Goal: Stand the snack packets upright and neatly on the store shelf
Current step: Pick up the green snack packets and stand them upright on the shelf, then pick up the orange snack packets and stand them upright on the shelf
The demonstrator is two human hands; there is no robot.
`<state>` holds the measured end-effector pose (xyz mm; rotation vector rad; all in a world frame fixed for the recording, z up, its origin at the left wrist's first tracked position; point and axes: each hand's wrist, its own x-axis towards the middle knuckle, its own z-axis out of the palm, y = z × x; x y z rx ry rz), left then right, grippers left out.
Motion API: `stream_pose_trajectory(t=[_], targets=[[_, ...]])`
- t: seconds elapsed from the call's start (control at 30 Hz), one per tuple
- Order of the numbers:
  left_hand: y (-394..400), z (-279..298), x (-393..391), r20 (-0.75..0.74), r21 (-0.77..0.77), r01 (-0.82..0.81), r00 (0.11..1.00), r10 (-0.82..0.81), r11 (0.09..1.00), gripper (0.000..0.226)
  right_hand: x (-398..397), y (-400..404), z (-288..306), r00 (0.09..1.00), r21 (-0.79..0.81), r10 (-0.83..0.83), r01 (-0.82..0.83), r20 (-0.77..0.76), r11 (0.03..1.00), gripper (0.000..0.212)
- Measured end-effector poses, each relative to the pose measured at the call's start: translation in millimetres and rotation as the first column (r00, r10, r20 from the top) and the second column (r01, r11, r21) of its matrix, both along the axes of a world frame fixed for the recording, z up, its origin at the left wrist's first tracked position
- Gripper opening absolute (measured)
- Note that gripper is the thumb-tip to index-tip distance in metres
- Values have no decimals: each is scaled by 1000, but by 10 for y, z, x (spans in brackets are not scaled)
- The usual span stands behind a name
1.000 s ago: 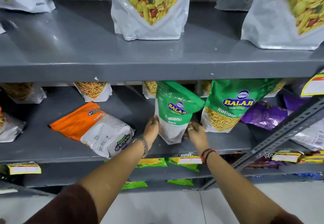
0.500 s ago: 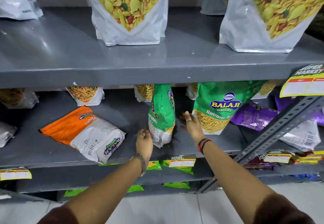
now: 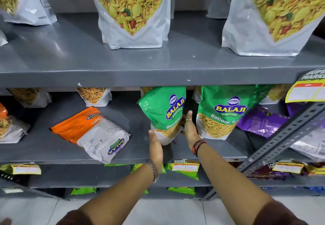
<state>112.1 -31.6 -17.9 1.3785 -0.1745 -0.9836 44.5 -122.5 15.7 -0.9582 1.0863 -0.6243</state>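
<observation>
A green Balaji snack packet [image 3: 163,112] stands nearly upright on the middle grey shelf [image 3: 52,154], its front turned toward me. My left hand [image 3: 155,147] presses flat against its lower left side. My right hand [image 3: 190,129] lies flat along its right side, so the packet is held between both palms. A second green packet [image 3: 226,112] stands upright just to the right. An orange and white packet [image 3: 91,131] lies flat to the left.
Purple packets [image 3: 260,121] lie tumbled at the right behind a slanted perforated metal brace [image 3: 281,136]. Large clear-front pouches [image 3: 133,13] stand on the upper shelf, whose edge [image 3: 140,78] overhangs the packet tops. Small pouches stand at the back; a yellow price tag [image 3: 307,91] hangs far right.
The green packet has turned from edge-on to front-facing and stands straighter. My left hand moved up against its base and my right hand slid along its right side.
</observation>
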Motion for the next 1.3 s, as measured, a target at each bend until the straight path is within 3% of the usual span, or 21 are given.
stream_pose_trajectory(t=[0.1, 0.27, 0.37, 0.43, 0.5, 0.6, 0.7, 0.87, 0.97, 1.03, 1.1, 1.2, 1.3], targets=[[-129, -1, 235, -71, 7, -7, 997, 8, 1000, 64, -60, 147, -48, 998, -60, -53, 55, 38, 997, 61], [-307, -29, 499, -30, 98, 74, 997, -71, 992, 67, -167, 289, -198, 996, -101, -93, 92, -5, 991, 53], [-223, -19, 522, 30, 82, 108, 993, -110, 991, 54, -241, 295, -268, 991, -91, -119, 113, -60, 989, 46], [-35, -56, 466, 77, 96, 94, 992, -101, 991, 36, -260, 337, -340, 979, -86, -158, 147, -128, 985, 27], [207, -153, 456, 54, 88, 56, 997, -61, 995, 34, -205, 440, -405, 972, -25, -144, 142, -187, 990, 25], [575, -208, 510, -71, 77, 20, 997, -14, 997, 21, -6, 573, -457, 983, 33, -1, 7, -182, 999, 23], [975, -254, 652, 44, 198, 23, 999, -33, 980, 20, 375, 697, -431, 975, 39, 159, -154, -158, 987, 25], [1495, -238, 1098, 91, 308, 18, 995, -49, 951, 21, 1125, 800, -317, 891, -257, 257, -366, -375, 894, 30], [1598, -185, 1417, 88, 336, -51, 996, 23, 941, 25, 1492, 750, -193, 829, -327, 266, -458, -491, 827, 33], [1637, -141, 1724, 98, 334, -108, 992, 79, 936, 25, 1753, 727, -123, 762, -299, 293, -532, -577, 792, 37], [1629, -121, 2043, 90, 311, -117, 992, 94, 943, 40, 1951, 689, -90, 692, -240, 328, -589, -643, 772, 39], [1572, -132, 2488, 40, 297, -51, 998, 42, 953, 58, 2215, 698, -63, 667, -182, 314, -564, -676, 806, 42], [1469, -127, 2740, -93, 275, 5, 995, 21, 961, 57, 2431, 694, -90, 631, -158, 290, -556, -720, 816, 42]])
